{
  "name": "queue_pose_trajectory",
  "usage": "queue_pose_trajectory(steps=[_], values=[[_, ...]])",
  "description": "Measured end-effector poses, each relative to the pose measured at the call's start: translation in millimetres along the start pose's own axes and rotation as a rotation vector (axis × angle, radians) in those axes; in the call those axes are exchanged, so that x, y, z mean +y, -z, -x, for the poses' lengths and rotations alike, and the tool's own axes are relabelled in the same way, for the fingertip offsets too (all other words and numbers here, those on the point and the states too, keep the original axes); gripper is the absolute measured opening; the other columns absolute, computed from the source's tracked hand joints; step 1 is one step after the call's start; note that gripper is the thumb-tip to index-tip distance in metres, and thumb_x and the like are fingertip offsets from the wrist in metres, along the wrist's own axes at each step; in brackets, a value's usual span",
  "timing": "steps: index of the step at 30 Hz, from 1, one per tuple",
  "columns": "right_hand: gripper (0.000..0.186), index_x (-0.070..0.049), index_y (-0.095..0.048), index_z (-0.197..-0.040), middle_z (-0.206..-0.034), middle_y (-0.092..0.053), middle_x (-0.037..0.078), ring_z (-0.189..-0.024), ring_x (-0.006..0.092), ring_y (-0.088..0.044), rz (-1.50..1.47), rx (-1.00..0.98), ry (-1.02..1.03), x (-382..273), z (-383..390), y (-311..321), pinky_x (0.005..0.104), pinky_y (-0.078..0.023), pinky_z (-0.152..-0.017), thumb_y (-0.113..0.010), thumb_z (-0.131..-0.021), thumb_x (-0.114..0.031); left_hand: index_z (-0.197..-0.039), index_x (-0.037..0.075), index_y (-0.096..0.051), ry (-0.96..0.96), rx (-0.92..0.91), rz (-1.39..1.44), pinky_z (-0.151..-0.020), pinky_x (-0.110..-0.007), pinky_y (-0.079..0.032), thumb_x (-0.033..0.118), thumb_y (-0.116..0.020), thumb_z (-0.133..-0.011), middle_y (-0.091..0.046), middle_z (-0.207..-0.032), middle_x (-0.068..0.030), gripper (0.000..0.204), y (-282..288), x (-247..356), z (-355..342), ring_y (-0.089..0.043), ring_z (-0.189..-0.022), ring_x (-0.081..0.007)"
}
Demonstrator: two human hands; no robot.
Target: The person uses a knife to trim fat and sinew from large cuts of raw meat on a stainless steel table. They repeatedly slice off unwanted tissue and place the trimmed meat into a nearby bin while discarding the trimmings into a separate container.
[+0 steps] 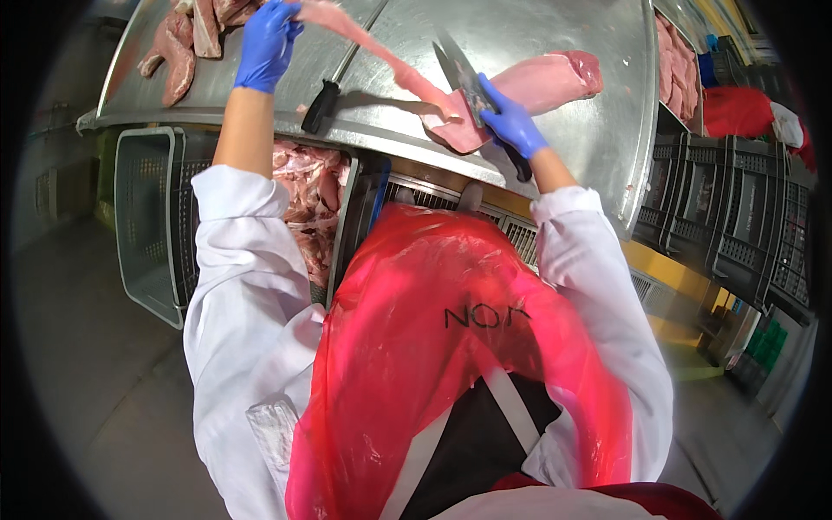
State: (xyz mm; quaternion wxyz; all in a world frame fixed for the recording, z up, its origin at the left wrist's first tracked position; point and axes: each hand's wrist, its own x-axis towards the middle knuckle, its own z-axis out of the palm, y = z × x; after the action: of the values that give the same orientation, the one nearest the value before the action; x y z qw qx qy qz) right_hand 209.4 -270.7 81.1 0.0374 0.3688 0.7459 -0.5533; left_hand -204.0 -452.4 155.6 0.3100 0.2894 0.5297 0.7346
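My left hand [267, 48], in a blue glove, is closed on the end of a long pale strip of meat [374, 49]. The strip stretches taut down to the near end of a boneless loin of pink meat [550, 80], which lies on the steel table [598, 139]. In my right hand [516, 120], also blue-gloved, is a knife [473, 91] with a dark handle. Its blade, slightly blurred, lies across the loin close to where the strip joins it. The cutting edge against the meat is hidden.
A sharpening steel with a black handle [321, 107] lies between my hands. Several meat pieces [175, 52] sit far left. Below the table edge are a crate of trimmings [305, 204] and a grey crate [146, 225]. Black crates [728, 199] and a red-clad person [737, 111] are at right.
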Motion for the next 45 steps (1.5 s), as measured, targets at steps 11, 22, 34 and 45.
queue_pose_trajectory(steps=[11, 22, 34, 45], values=[[0.079, -0.028, -0.033, -0.161, -0.093, -0.071, 0.009, -0.056, 0.0097, -0.053, -0.015, -0.184, -0.145, 13, 181, -15, 0.029, -0.05, -0.057, -0.055, -0.089, -0.002, -0.105, 0.005, -0.066, 0.018, 0.186, 0.03, -0.071, -0.023, -0.051, 0.006, -0.063, -0.093, -0.067, -0.091, 0.0002, 0.012, 98, 32, 77, -0.064, -0.079, -0.0088], [0.074, -0.02, -0.024, -0.162, -0.111, -0.066, 0.035, -0.099, 0.0486, -0.068, 0.374, -0.085, 0.194, 6, 96, -83, 0.0483, -0.053, -0.089, -0.057, -0.095, -0.02, -0.119, -0.007, -0.06, -0.239, 0.253, 0.203, -0.09, -0.032, -0.052, 0.003, -0.057, -0.093, -0.068, -0.11, -0.0149, 0.028, 46, 123, 167, -0.066, -0.1, -0.0243], [0.072, -0.03, -0.027, -0.162, -0.078, -0.069, 0.017, -0.059, 0.0184, -0.065, 0.059, 0.134, -0.001, 4, 44, -4, 0.0371, -0.056, -0.061, -0.058, -0.098, -0.02, -0.1, 0.001, -0.061, 0.119, 0.536, -0.692, -0.084, -0.029, -0.048, 0.01, -0.064, -0.086, -0.06, -0.095, -0.0051, 0.017, 147, 173, 336, -0.058, -0.087, -0.0169], [0.073, -0.027, -0.023, -0.162, -0.093, -0.069, 0.032, -0.085, 0.0459, -0.07, 0.316, 0.281, -0.041, 74, -56, 75, 0.051, -0.054, -0.079, -0.051, -0.095, -0.017, -0.141, 0.006, -0.051, -0.169, -0.532, -1.347, -0.115, -0.056, -0.031, 0.039, -0.07, -0.085, -0.042, -0.152, -0.0229, 0.068, -232, -179, 141, -0.035, -0.143, -0.0419]])
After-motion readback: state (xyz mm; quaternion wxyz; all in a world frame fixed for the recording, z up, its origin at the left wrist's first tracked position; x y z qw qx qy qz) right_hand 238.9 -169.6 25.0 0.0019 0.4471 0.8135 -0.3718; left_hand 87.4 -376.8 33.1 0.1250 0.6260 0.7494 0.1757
